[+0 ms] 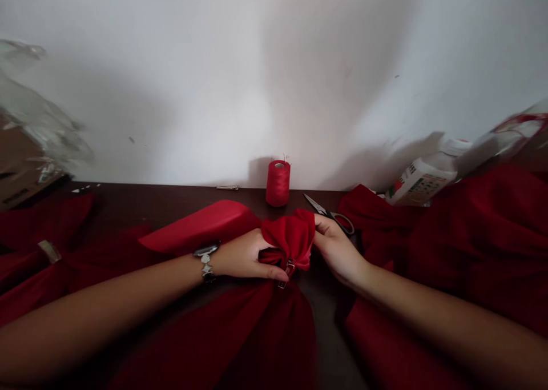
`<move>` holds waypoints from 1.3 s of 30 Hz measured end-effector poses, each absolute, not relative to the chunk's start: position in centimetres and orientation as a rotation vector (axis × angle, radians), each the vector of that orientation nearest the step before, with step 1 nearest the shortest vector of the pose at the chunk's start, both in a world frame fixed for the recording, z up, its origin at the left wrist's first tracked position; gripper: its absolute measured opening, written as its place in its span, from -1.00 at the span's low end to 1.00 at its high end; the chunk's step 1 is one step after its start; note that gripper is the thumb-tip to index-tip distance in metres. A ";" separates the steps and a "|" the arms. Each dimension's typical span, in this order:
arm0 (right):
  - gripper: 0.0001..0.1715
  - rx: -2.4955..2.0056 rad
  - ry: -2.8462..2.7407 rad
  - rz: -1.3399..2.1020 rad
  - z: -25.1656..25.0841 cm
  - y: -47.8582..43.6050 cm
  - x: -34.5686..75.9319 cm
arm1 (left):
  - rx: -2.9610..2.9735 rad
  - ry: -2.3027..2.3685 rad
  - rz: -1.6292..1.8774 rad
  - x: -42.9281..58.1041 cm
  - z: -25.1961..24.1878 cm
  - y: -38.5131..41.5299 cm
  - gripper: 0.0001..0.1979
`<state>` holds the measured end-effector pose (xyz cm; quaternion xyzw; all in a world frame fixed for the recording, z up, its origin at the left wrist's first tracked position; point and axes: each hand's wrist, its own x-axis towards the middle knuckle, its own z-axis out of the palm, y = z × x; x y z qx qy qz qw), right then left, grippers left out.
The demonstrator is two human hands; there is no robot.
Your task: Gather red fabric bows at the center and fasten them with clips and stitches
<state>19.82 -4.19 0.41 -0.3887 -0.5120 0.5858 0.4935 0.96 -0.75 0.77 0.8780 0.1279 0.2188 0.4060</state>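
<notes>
My left hand (246,257), with a watch on the wrist, is closed round a gathered bunch of red fabric (291,236) at the middle of the dark table (171,204). My right hand (336,247) pinches the same gathered fabric from the right side. A small metal buckle or clip (287,271) sits at the pinched neck of the fabric, just under my left thumb. The rest of the red cloth fans out towards me below the hands.
A red thread spool (278,183) stands against the white wall behind the hands. Scissors (331,213) lie just right of it. More red cloth (479,236) is heaped at right, beside a white bottle (422,181). Red pieces (43,253) and clear plastic (29,121) lie at left.
</notes>
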 end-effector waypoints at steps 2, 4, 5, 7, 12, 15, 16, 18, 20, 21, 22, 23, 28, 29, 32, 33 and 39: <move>-0.82 -0.951 -1.345 1.394 0.6 -3.8 20.1 | 2.207 0.331 0.575 0.9 0.9 -0.8 -0.71; -0.81 -0.982 -1.455 1.405 0.8 -3.2 20.6 | 2.198 0.376 0.621 0.7 1.0 -0.9 -0.72; -0.81 -1.001 -1.512 1.410 1.0 -2.9 20.8 | 2.186 0.404 0.650 0.6 1.0 -0.8 -0.71; -0.78 -1.029 -1.636 1.368 1.4 -2.5 21.3 | 2.141 0.442 0.679 0.4 1.0 -0.8 -0.67; -0.70 -1.024 -1.917 1.056 3.4 -2.2 22.2 | 1.994 0.571 0.614 -0.1 0.9 -0.5 -0.66; -0.63 -1.006 -1.970 0.846 4.9 -2.2 22.7 | 1.926 0.661 0.682 -0.2 0.9 -0.3 -0.64; -0.62 -1.006 -1.932 0.800 5.4 -2.2 22.9 | 1.911 0.678 0.696 -0.2 0.9 -0.3 -0.64; -0.62 -0.975 -1.786 0.816 6.5 -2.4 23.3 | 1.899 0.705 0.709 -0.1 1.1 -0.4 -0.63; -0.67 -0.881 -1.607 0.953 7.6 -2.9 23.6 | 1.906 0.732 0.701 0.0 1.2 -0.5 -0.62; -0.70 -0.825 -1.525 1.032 8.2 -3.3 23.7 | 1.913 0.744 0.690 0.0 1.3 -0.6 -0.62; -0.73 -0.776 -1.457 1.100 8.7 -3.6 23.7 | 1.919 0.757 0.679 0.0 1.4 -0.7 -0.62; -0.76 -0.739 -1.408 1.148 9.3 -4.0 23.8 | 1.921 0.771 0.672 0.0 1.5 -0.7 -0.63; -0.79 -0.637 -1.389 1.017 11.6 -5.3 25.1 | 1.940 0.780 0.679 0.0 1.3 -0.7 -0.65; -0.80 -0.643 -1.406 0.944 12.1 -5.5 25.6 | 1.949 0.776 0.680 0.0 1.3 -0.6 -0.65; -0.80 -0.716 -1.486 0.661 13.5 -6.1 27.3 | 1.978 0.764 0.683 0.0 1.3 -0.6 -0.68; -0.80 -0.769 -1.527 0.519 13.9 -6.3 27.9 | 1.987 0.754 0.685 0.0 1.3 -0.6 -0.69; -0.78 -1.183 -1.570 -0.579 14.6 -6.1 30.8 | 2.026 0.690 0.724 0.0 1.4 -0.9 -0.71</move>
